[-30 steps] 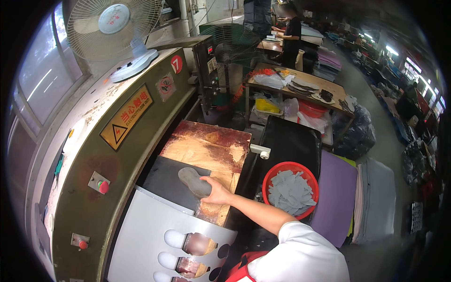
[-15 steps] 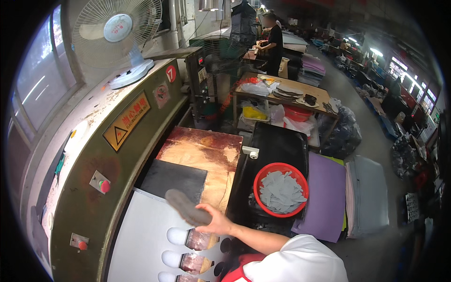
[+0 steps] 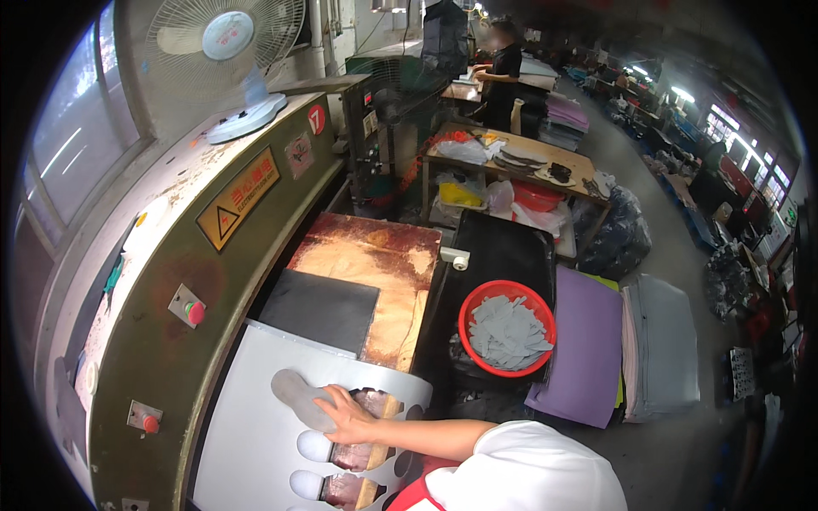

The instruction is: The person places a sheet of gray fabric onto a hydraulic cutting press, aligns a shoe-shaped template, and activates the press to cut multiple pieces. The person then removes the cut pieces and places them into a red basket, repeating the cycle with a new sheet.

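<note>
down at the lower middle, the right hand (image 3: 348,415) is lying flat with its fingers spread, pressing on the heel end of a grey sole-shaped cutter (image 3: 300,399) — not clenching it, just holding it down from above. the cutter is resting on a white sheet (image 3: 247,409) that is already showing several sole-shaped holes, one row running down beside the wrist. the left hand is not showing anywhere. beyond the sheet, a dark grey pad (image 3: 319,308) is sitting on the worn copper-coloured press bed (image 3: 379,264). to the right, well apart from the hand, a red basket (image 3: 506,327) is holding grey cut pieces, and a purple stack of sheets (image 3: 586,345) is lying just beside it. the olive machine housing (image 3: 170,281) is curving along the left — a white fan (image 3: 226,60) is standing on top.
</note>
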Tool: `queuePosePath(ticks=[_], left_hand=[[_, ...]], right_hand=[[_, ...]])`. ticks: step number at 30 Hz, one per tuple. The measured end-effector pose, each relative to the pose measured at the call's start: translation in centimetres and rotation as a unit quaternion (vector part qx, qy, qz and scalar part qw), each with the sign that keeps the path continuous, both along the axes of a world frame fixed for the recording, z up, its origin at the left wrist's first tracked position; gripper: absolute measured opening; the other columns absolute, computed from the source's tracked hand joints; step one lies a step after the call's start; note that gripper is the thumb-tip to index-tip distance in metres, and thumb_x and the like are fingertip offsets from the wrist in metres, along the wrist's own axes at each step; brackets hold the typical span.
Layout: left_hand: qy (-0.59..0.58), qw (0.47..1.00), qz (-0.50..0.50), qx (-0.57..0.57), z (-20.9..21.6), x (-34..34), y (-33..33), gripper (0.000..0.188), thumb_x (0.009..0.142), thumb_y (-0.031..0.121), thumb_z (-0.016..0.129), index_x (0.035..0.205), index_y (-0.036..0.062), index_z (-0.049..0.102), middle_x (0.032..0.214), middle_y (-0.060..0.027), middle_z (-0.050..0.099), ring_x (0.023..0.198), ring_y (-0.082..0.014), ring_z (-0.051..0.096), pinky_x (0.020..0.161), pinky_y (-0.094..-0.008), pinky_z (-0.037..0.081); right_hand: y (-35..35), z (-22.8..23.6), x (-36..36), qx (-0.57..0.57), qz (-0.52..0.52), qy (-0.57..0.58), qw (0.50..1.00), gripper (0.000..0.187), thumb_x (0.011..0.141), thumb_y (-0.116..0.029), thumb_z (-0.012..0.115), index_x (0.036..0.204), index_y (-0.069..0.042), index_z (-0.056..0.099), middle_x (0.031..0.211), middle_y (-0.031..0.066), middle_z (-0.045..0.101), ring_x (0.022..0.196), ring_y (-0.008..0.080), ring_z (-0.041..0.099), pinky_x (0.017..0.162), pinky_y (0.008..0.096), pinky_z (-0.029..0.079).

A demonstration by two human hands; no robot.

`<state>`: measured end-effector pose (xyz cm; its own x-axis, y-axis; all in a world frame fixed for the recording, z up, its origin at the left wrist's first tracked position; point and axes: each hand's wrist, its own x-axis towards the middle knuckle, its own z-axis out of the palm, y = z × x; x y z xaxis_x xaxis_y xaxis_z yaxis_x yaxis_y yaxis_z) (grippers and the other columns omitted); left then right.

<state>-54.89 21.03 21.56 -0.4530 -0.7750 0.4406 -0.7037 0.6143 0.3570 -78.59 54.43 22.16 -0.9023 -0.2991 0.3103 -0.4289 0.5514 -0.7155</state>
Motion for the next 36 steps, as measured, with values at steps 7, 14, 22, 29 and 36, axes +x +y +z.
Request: queuePosePath(ticks=[7, 14, 22, 29, 36], left_hand=[[-0.004, 1.0, -0.001, -0.027, -0.1, -0.2, -0.2, 0.037, 0.094, 0.028, 0.05, 0.115, -0.0021, 0.06, 0.1, -0.0219, 0.066, 0.088, -0.0373, 0.064, 0.074, -0.0399, 0.052], [-0.011, 0.999, -0.003, -0.038, -0.3, -0.2, -0.6, 0.034, 0.093, 0.026, 0.051, 0.111, -0.0011, 0.061, 0.095, -0.022, 0.066, 0.083, -0.0395, 0.064, 0.069, -0.0428, 0.052], [-0.024, 0.999, 0.008, -0.024, -0.2, 1.2, 0.5, 0.033, 0.093, 0.027, 0.051, 0.108, 0.0007, 0.063, 0.091, -0.0224, 0.066, 0.078, -0.0396, 0.063, 0.067, -0.0441, 0.051], [0.007, 1.0, 0.024, 0.001, 0.7, 0.8, 2.2, 0.033, 0.091, 0.026, 0.053, 0.107, -0.0012, 0.063, 0.09, -0.0227, 0.066, 0.079, -0.0398, 0.063, 0.068, -0.0439, 0.051], [0.041, 0.998, -0.009, -0.043, 3.2, 0.3, 4.1, 0.032, 0.09, 0.022, 0.054, 0.107, -0.0039, 0.063, 0.097, -0.0236, 0.065, 0.086, -0.0401, 0.063, 0.078, -0.0428, 0.05]], right_hand=[[0.1, 0.2, 0.0, -0.01, -0.008, 0.002, 1.0, 0.079, 0.064, -0.022, 0.074, 0.131, 0.001, 0.039, 0.136, 0.0276, 0.028, 0.13, 0.044, 0.025, 0.106, 0.0475, 0.032], [0.0, 0.3, -0.1, -0.026, -0.017, -0.018, 0.999, 0.082, 0.063, -0.022, 0.076, 0.131, 0.001, 0.038, 0.135, 0.0255, 0.03, 0.129, 0.0425, 0.027, 0.107, 0.0469, 0.03], [0.7, 1.0, 0.1, -0.042, -0.012, -0.038, 0.998, 0.084, 0.062, -0.021, 0.077, 0.132, 0.002, 0.036, 0.134, 0.0249, 0.032, 0.129, 0.0424, 0.028, 0.108, 0.0467, 0.03], [0.9, -0.2, 0.1, -0.025, -0.002, -0.004, 1.0, 0.084, 0.062, -0.023, 0.078, 0.132, 0.0, 0.037, 0.135, 0.0256, 0.031, 0.128, 0.0431, 0.028, 0.107, 0.0471, 0.03], [0.9, 0.4, -0.3, 0.049, 0.012, -0.035, 0.998, 0.085, 0.061, -0.026, 0.078, 0.133, -0.002, 0.038, 0.134, 0.0292, 0.029, 0.127, 0.0454, 0.028, 0.107, 0.048, 0.03]])
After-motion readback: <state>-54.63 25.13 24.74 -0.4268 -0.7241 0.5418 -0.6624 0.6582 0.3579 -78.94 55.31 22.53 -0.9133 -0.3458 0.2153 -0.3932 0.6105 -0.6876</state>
